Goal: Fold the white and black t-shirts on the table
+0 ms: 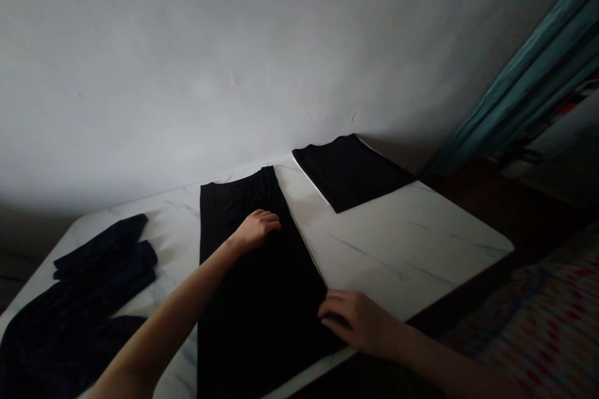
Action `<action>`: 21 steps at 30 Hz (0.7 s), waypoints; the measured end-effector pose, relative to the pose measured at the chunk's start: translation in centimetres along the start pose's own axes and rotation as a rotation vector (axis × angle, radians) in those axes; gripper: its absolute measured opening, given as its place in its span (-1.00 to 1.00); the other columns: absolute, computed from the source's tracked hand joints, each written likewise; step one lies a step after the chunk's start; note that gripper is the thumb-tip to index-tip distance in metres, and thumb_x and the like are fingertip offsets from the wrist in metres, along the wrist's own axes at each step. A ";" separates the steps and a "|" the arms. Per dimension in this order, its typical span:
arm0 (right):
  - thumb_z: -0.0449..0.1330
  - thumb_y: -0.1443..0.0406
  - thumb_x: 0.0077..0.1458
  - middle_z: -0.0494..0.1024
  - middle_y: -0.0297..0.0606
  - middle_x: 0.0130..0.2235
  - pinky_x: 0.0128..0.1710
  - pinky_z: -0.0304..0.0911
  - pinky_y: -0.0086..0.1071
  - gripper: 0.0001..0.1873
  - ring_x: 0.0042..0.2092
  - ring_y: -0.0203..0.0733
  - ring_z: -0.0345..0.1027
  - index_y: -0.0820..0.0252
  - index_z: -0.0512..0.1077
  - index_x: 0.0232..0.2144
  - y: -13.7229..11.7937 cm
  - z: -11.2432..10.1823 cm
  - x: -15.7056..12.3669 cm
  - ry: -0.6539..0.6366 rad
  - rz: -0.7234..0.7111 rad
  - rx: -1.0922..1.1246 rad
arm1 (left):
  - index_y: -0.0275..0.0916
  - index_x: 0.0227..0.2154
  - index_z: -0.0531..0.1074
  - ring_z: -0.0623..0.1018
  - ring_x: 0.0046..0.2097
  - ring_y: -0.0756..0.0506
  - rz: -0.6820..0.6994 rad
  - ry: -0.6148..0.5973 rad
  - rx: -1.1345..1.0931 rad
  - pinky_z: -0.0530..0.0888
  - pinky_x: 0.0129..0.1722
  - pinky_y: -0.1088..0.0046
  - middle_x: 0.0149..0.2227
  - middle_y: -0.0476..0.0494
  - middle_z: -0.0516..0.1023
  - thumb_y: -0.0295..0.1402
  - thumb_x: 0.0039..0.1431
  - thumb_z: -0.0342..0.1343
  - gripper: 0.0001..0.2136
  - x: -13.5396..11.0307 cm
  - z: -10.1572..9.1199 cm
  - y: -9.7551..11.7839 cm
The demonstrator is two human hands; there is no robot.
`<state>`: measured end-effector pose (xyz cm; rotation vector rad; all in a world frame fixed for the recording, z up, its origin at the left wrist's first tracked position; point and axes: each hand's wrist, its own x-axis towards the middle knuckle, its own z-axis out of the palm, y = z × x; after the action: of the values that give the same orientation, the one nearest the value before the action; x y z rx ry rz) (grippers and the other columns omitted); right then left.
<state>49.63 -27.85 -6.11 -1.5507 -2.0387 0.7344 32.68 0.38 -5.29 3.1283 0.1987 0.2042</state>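
A long black garment [248, 305] lies spread flat across the table, its upper end toward the wall and slightly rumpled at the far right corner. My left hand [259, 229] is on its upper part, fingers curled together against the dark cloth. At the garment's lower right edge is my right hand [350, 321], its thumb and fingers closing on the cloth there. The dark fabric hides where one layer ends and another begins.
A folded black cloth [350, 171] lies by the wall at the back right. Crumpled dark blue clothing [93, 305] covers the table's left side. The marble-patterned white table [402, 249] meets a pale wall [234, 75]. A teal curtain [528, 68] hangs at right, near patterned fabric [538, 324].
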 end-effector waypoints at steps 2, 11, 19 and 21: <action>0.11 0.39 0.21 0.57 -0.31 -0.25 -0.19 0.33 -0.42 -0.82 -0.23 -0.25 0.46 0.12 0.51 -0.22 -0.1 -1.2 2.0 0.003 0.041 -0.035 | -0.14 -0.32 0.53 0.52 -0.11 -0.09 -0.110 0.056 -0.073 0.38 -0.06 0.32 -0.20 -0.07 0.59 -0.61 0.11 -0.05 -0.70 0.1 -0.2 -0.4; -0.03 0.46 0.24 0.14 0.18 0.32 0.30 0.03 -0.14 -0.49 0.33 0.06 0.05 0.52 0.26 0.22 3.7 -0.6 18.3 0.217 0.144 -0.459 | -0.35 -0.03 0.40 0.46 0.07 -0.35 -1.023 0.135 0.133 0.38 -0.03 0.16 0.01 -0.43 0.49 -0.27 0.24 0.01 -0.68 3.8 -2.0 -5.8; -0.06 0.15 0.34 0.00 0.05 0.38 0.33 -0.12 0.03 -0.39 0.39 0.07 -0.15 0.36 0.12 0.31 6.9 1.2 21.5 0.246 0.150 -0.478 | -0.14 -0.11 0.45 0.46 0.12 -0.34 -1.183 -0.085 -0.171 0.29 0.08 0.08 0.01 -0.23 0.57 -0.10 0.06 0.22 -0.64 3.8 -1.0 -11.3; -0.05 0.14 0.33 -0.01 0.05 0.38 0.34 -0.12 0.01 -0.39 0.39 0.06 -0.15 0.34 0.12 0.32 7.2 1.4 21.4 0.262 0.146 -0.480 | -0.11 -0.12 0.46 0.51 0.07 -0.27 -1.187 -0.073 -0.208 0.34 0.04 0.17 -0.02 -0.16 0.60 -0.13 0.07 0.22 -0.67 3.9 -0.8 -11.7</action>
<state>48.55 -5.80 -10.93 -1.9520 -2.0068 0.0714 34.93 12.47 -4.12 2.2782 1.7426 0.0732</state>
